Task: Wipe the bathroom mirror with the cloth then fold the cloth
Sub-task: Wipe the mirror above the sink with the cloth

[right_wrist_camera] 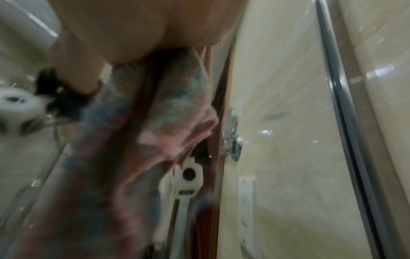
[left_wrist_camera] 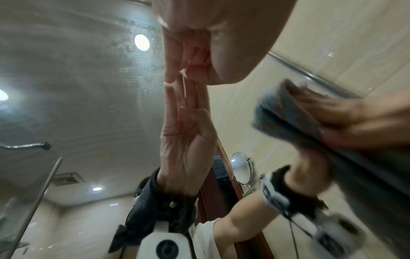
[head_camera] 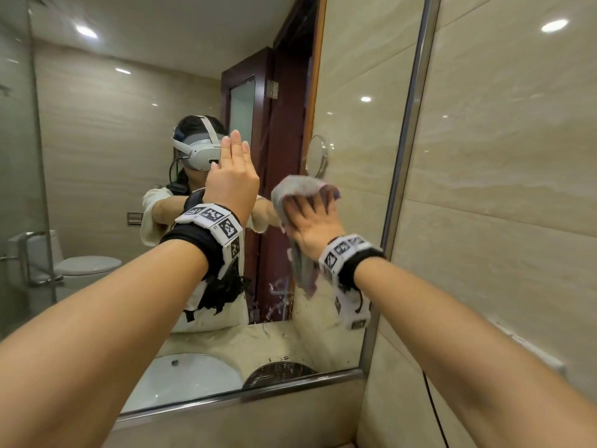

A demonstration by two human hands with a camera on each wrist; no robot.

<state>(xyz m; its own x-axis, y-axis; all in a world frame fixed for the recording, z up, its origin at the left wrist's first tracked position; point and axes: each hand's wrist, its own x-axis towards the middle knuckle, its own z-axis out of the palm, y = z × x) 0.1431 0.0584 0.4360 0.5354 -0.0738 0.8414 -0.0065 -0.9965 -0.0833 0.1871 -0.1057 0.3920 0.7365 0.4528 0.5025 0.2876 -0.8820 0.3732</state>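
The wall mirror [head_camera: 106, 130] fills the left and middle of the head view, edged by a metal frame [head_camera: 409, 124]. My left hand [head_camera: 233, 176] is raised flat against the glass with straight fingers; in the left wrist view its fingertips [left_wrist_camera: 175, 70] meet their own reflection. My right hand [head_camera: 312, 223] presses a grey and pink cloth [head_camera: 295, 188] onto the glass near the mirror's right edge, fingers spread over it. The cloth's lower end hangs below my palm. The right wrist view is blurred, showing the cloth [right_wrist_camera: 177, 98] bunched under my right hand [right_wrist_camera: 144, 26].
White smears [head_camera: 278, 299] mark the glass low down, below the cloth. The mirror reflects a round shaving mirror [head_camera: 317, 155], a white basin [head_camera: 184, 376] and a toilet. A beige tiled wall [head_camera: 504, 163] stands right of the frame, with a black cable [head_camera: 433, 412] hanging down it.
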